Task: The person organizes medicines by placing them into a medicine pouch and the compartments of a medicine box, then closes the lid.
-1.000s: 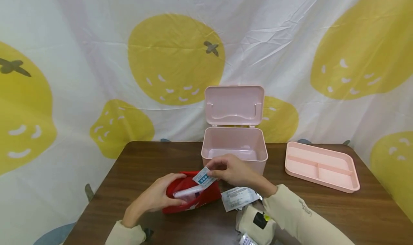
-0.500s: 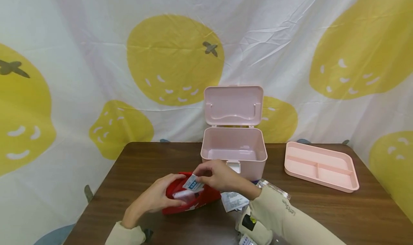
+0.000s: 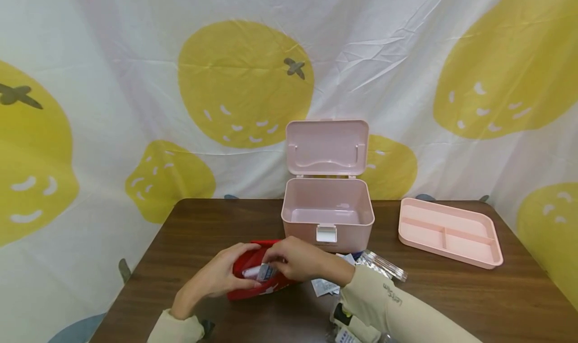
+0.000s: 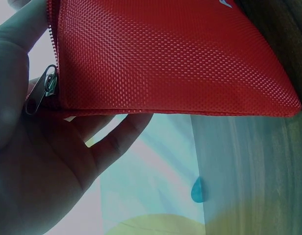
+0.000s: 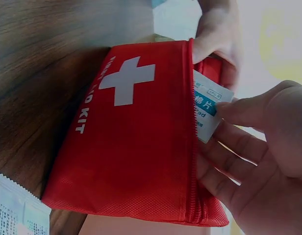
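Between your two hands sits the red pouch (image 5: 136, 161), its mouth unzipped. Your left hand (image 3: 221, 273) grips one end, thumb at the near rim and fingers at the far one. Your right hand (image 3: 300, 260) pinches a white-and-blue sachet (image 5: 207, 115), partly inside that mouth. Beyond this pinch stands the pink box (image 3: 349, 236), lid raised; just right of it lie white packets (image 3: 323, 287).

Head from above, wrists close, pouch (image 5: 141, 152) shared
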### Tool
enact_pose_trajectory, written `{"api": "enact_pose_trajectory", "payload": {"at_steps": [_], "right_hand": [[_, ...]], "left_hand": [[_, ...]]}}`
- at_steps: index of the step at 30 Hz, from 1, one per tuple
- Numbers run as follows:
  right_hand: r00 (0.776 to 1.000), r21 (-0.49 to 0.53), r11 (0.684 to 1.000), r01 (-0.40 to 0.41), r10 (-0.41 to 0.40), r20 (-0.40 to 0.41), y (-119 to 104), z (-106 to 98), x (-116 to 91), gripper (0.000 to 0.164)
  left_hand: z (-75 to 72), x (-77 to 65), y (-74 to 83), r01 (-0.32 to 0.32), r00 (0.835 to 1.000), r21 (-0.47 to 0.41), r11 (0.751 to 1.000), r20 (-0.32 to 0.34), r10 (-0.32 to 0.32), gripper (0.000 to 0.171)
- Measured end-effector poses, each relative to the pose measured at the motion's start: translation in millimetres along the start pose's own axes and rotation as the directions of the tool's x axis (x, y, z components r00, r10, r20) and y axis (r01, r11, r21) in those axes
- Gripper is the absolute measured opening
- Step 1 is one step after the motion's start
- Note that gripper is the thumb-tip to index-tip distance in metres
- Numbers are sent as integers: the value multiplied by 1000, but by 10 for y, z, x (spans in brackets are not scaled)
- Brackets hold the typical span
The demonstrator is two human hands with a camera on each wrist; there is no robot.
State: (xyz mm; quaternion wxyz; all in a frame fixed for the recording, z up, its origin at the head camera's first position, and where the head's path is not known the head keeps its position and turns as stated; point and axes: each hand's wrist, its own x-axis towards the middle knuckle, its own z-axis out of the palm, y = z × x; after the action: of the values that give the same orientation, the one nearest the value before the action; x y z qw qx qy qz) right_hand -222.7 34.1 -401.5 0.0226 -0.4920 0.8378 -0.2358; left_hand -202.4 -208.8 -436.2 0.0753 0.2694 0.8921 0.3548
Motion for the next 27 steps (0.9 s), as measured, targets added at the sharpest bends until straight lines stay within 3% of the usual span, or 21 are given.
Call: {"api": "enact_pose_trajectory", "payload": {"at_steps": [10, 27], "right_hand": [[998, -117, 992, -39, 46, 51, -19, 80, 20, 13], [985, -168, 979, -111, 131, 115, -54, 125, 67, 11]], "left_hand": [[0, 4, 9, 0, 1000, 7, 1000, 1, 0, 72], [14, 5, 9, -26, 1000, 41, 999, -16, 27, 72]]}}
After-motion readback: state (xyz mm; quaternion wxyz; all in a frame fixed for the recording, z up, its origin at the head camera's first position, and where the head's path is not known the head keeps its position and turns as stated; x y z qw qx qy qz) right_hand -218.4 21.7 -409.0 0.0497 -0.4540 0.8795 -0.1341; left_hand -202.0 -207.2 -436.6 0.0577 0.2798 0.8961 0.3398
